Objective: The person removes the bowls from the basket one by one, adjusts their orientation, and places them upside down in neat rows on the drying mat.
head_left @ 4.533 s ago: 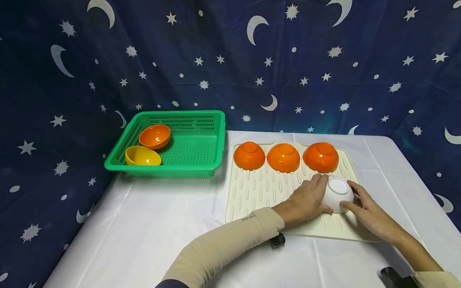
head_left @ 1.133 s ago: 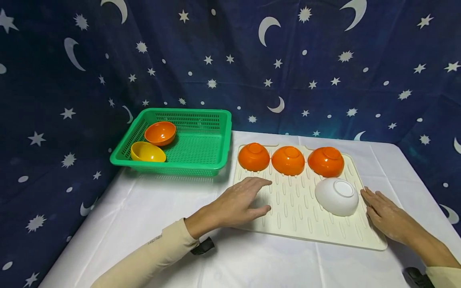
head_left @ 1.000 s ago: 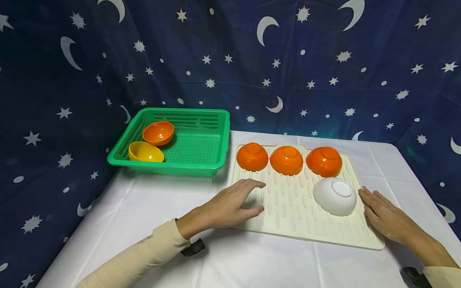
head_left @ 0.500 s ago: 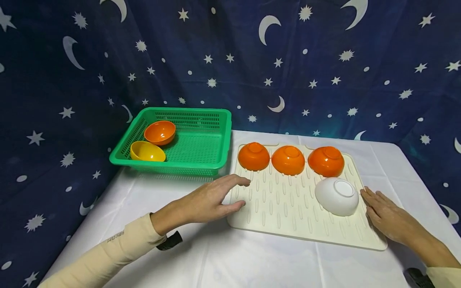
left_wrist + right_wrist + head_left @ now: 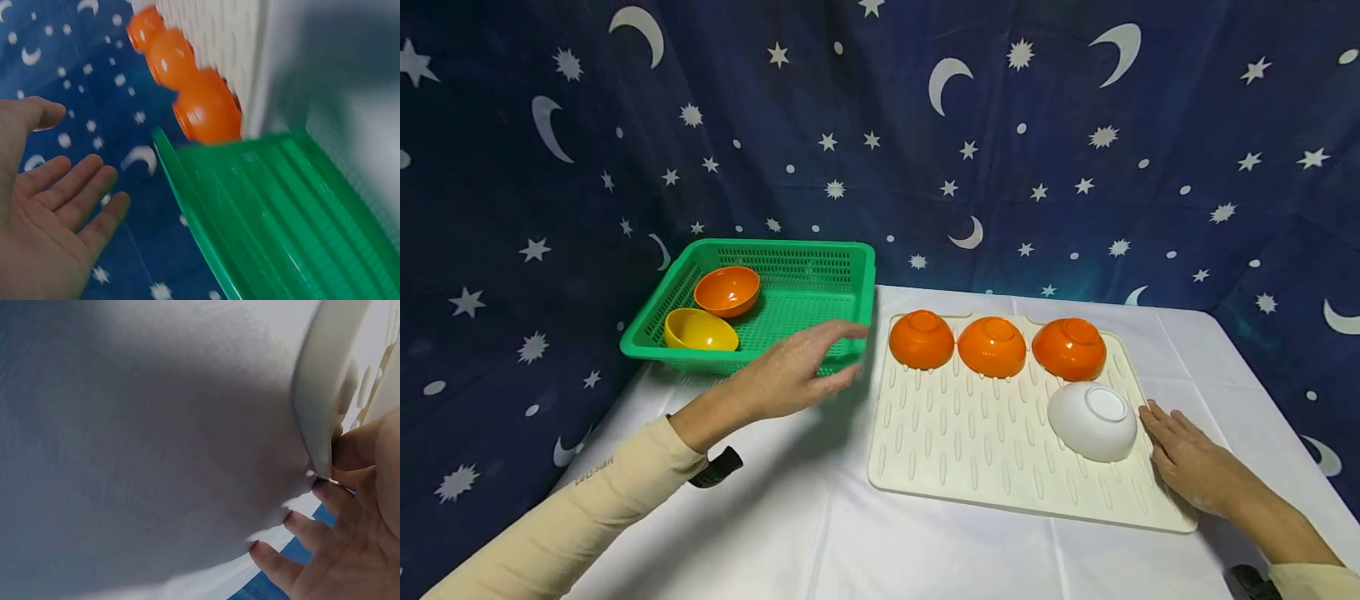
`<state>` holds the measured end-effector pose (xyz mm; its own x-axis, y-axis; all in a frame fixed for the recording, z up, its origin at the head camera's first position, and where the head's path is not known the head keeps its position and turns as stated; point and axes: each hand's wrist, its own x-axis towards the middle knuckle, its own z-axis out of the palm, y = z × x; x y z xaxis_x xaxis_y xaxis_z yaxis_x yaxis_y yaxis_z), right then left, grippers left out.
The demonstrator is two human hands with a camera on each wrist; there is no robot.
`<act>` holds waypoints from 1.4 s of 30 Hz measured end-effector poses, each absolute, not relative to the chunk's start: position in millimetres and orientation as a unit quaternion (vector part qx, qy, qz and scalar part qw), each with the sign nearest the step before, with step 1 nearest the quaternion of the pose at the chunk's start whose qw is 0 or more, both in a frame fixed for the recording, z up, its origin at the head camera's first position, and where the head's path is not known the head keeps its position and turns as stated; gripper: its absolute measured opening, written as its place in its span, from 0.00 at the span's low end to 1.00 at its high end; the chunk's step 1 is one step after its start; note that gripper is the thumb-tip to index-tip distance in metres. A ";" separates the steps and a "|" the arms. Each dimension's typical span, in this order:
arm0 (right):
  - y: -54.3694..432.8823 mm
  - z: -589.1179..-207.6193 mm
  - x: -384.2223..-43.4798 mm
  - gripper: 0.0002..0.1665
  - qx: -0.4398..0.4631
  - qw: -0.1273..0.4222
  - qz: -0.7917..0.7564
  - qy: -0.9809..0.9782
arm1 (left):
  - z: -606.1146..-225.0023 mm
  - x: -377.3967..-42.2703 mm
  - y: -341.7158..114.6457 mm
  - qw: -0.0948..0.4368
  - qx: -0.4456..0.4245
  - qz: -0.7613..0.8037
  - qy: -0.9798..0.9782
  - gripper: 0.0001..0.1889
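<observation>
My left hand (image 5: pixel 790 371) hovers over the front right corner of a green basket (image 5: pixel 868 275), fingers and thumb spread apart with nothing between them. Inside the basket lie an orange bowl (image 5: pixel 727 292) and a tilted yellow bowl (image 5: pixel 700 331). My right hand (image 5: pixel 1198 458) rests at the right edge of a cream drying mat (image 5: pixel 955 458). In the right wrist view its fingertips (image 5: pixel 269 556) touch the white cloth beside the mat edge (image 5: pixel 319 394). A white bowl (image 5: pixel 1092 421) sits upside down on the mat, just left of that hand.
Three orange bowls stand upside down in a row along the back of the mat: left (image 5: pixel 921 340), middle (image 5: pixel 992 347) and right (image 5: pixel 1069 349). A white cloth (image 5: pixel 820 533) covers the table. Behind it hangs a dark blue starry curtain (image 5: pixel 850 100).
Both hands held the white bowl at first; it now lies released on the mat. My left hand has moved left from the mat to the basket. My right hand has stayed at the mat's edge.
</observation>
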<state>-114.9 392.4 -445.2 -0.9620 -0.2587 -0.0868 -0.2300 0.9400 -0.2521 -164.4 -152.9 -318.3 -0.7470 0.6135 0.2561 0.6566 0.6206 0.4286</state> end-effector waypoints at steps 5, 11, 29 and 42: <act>391.5 -448.7 -113.8 0.34 -0.123 0.053 -0.114 0.984 | -319.5 -187.5 -176.6 0.049 -0.332 -0.261 -0.905 0.26; 390.2 -449.8 -114.6 0.34 -0.119 0.057 -0.119 0.984 | -320.3 -209.3 -208.7 0.051 -0.307 -0.263 -0.913 0.27; 390.4 -444.5 -118.3 0.34 -0.119 0.069 -0.124 0.983 | -287.3 -242.3 -310.8 -0.054 -0.159 -0.221 -0.961 0.40; 391.8 -450.8 -116.0 0.34 -0.120 0.052 -0.120 0.984 | -285.1 -253.0 -347.6 -0.237 -0.112 -0.169 -0.950 0.53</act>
<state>-116.0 391.8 -450.8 -0.9660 -0.2478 -0.0740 -0.2227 0.9427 -0.2485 -253.0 -347.6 -285.1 -0.8628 0.2939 -0.4113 0.1336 0.9173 0.3752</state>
